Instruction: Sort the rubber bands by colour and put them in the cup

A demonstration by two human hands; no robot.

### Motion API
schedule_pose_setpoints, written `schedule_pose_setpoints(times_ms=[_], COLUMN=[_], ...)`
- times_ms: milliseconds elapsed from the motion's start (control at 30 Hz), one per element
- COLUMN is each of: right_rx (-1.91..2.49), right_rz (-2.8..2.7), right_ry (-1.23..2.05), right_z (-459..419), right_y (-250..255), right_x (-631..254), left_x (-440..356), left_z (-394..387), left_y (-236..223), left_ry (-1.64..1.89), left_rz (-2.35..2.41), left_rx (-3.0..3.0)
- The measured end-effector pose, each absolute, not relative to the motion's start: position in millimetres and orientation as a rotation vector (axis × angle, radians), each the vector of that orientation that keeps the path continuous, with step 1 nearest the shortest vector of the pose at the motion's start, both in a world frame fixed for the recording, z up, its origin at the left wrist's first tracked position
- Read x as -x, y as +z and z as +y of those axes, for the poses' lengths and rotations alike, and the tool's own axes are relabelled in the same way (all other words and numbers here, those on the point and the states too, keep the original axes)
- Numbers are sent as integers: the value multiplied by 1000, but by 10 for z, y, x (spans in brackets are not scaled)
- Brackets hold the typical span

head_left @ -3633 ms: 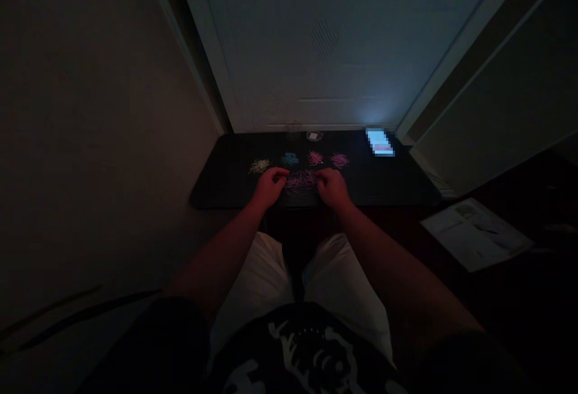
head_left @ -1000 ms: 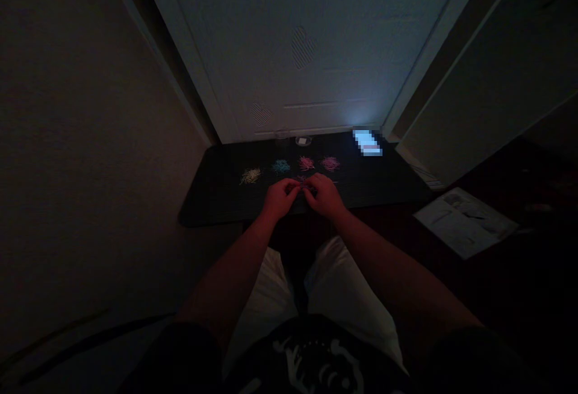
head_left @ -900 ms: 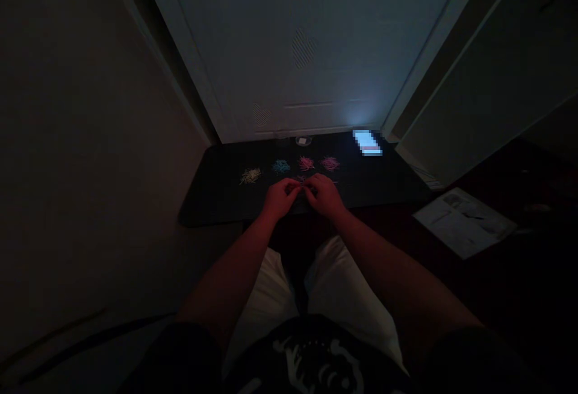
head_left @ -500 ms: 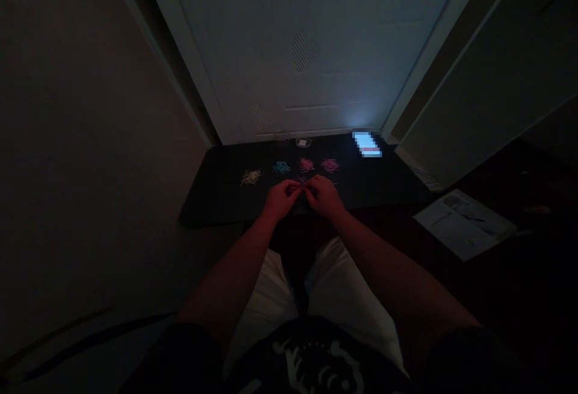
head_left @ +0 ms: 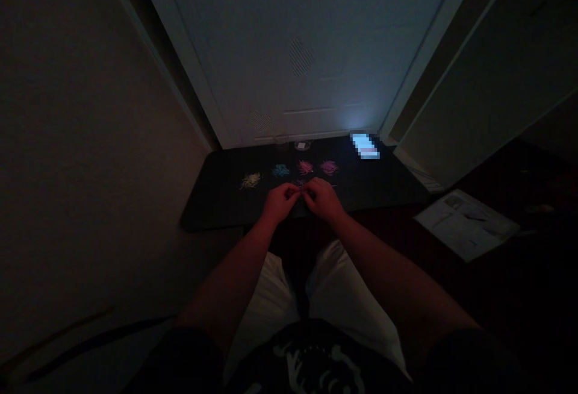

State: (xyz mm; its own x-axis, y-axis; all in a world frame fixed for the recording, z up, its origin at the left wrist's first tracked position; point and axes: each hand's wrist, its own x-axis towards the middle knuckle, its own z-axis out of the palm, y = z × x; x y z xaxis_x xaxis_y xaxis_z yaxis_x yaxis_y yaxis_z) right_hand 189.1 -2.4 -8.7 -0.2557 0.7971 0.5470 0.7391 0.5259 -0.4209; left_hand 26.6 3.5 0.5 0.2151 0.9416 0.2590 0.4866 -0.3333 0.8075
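Observation:
My left hand (head_left: 280, 200) and my right hand (head_left: 321, 196) meet over the front of a low black table (head_left: 217, 195). Both are closed in a pinch with the fingertips almost touching; what is between them is too small and dark to name. A purple pile of thin short sticks (head_left: 299, 183) lies just behind the fingertips, partly hidden by them. Farther back lie a pink pile (head_left: 305, 167), a magenta-pink pile (head_left: 329, 167) and a blue pile (head_left: 280, 170) of similar pieces. To the left is a pale yellow pile (head_left: 250, 181).
A lit phone-like screen (head_left: 365, 146), blurred out, stands at the table's back right. A small clear round container (head_left: 302, 146) with a white label sits at the back edge, by a white panel (head_left: 253, 50). On the floor at right lies a pale sheet (head_left: 467, 225).
The view has shifted slightly. My hands stay together in the same place, with only small finger movement.

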Motion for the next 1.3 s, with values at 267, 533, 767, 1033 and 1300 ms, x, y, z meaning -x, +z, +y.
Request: schedule_pose_setpoints(times_ms=[267, 533, 767, 1033, 1300], right_rx=[1270, 1264, 1278, 1272, 1294], right_rz=[-2027, -2005, -2002, -2005, -2011], right_ry=[58, 64, 48, 97, 98], right_z=[-34, -31, -34, -42, -36], right_y=[-79, -91, -82, -71, -72], right_x=[-1879, -1882, -1880, -1883, -1879], left_x=[-256, -254, -259, -263, -256], left_z=[49, 53, 36, 32, 35], left_y=[-6, -14, 16, 15, 12], left_ry=[1019, 1001, 1000, 991, 983], left_rz=[1352, 1368, 1383, 1378, 1385], left_rx=[-1923, -1911, -1944, -1943, -1941])
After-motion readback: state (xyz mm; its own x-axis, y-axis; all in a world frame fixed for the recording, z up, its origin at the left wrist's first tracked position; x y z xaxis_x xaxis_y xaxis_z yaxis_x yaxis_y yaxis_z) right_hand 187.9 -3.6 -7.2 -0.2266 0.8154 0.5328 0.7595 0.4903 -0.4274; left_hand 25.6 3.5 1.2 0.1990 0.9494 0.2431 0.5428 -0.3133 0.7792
